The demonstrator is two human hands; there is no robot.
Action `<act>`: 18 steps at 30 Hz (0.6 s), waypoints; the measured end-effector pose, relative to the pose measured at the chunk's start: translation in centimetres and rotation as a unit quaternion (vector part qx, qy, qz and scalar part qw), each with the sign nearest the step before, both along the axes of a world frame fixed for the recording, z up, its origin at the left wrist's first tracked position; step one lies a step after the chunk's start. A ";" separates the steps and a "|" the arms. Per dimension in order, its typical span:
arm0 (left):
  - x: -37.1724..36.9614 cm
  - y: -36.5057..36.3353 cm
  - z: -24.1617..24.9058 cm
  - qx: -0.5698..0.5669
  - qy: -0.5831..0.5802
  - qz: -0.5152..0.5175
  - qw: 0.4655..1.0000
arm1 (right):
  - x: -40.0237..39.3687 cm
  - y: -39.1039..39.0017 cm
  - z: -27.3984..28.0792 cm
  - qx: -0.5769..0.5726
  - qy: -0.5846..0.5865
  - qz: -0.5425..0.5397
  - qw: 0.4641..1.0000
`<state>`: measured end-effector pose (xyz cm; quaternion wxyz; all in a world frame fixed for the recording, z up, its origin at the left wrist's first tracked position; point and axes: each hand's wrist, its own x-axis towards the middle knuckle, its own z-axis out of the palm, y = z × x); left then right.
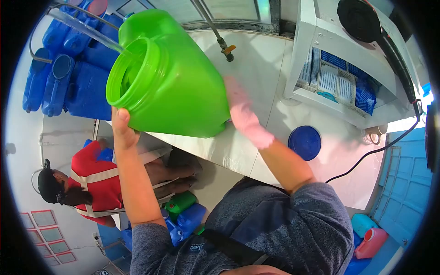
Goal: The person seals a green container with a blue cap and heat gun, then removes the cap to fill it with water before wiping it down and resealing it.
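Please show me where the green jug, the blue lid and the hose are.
Green jug [183, 87], head view, on its side wall.
Blue lid [305, 142], head view, on its flat top.
Hose [80, 26], head view, on the clear tube near the jug's mouth.

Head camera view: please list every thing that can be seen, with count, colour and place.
green jug: one, bright green, tilted at centre, wide mouth toward upper left, held up by both hands
water stream: one, clear, from upper left into the jug mouth
blue jerrycans: several, blue, stacked at upper left
tap: one, metal with an orange handle, top centre
round lid: one, dark blue, on the white surface at right
white shelf: one, white, upper right, with blue-and-white packs inside
black cable: one, black, right side
other person: one, red vest and black cap, lower left
left hand: one, at the jug's rim
right hand: one, against the jug's base
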<state>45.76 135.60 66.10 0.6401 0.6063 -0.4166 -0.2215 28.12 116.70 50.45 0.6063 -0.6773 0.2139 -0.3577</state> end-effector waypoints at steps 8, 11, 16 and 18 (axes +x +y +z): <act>0.0 0.4 0.2 0.013 -0.017 0.017 1.000 | 5.8 -4.3 10.9 -0.175 -0.151 0.009 0.973; -0.3 0.0 0.2 0.007 -0.020 0.012 1.000 | 13.2 -9.4 13.3 -0.211 -0.137 0.019 0.968; -0.5 -0.4 0.3 -0.007 -0.008 0.005 1.000 | 18.8 -11.7 8.4 -0.181 -0.090 0.066 0.977; -0.9 -0.5 0.4 -0.010 -0.012 0.005 1.000 | 15.8 -9.9 4.2 -0.148 -0.092 0.111 0.978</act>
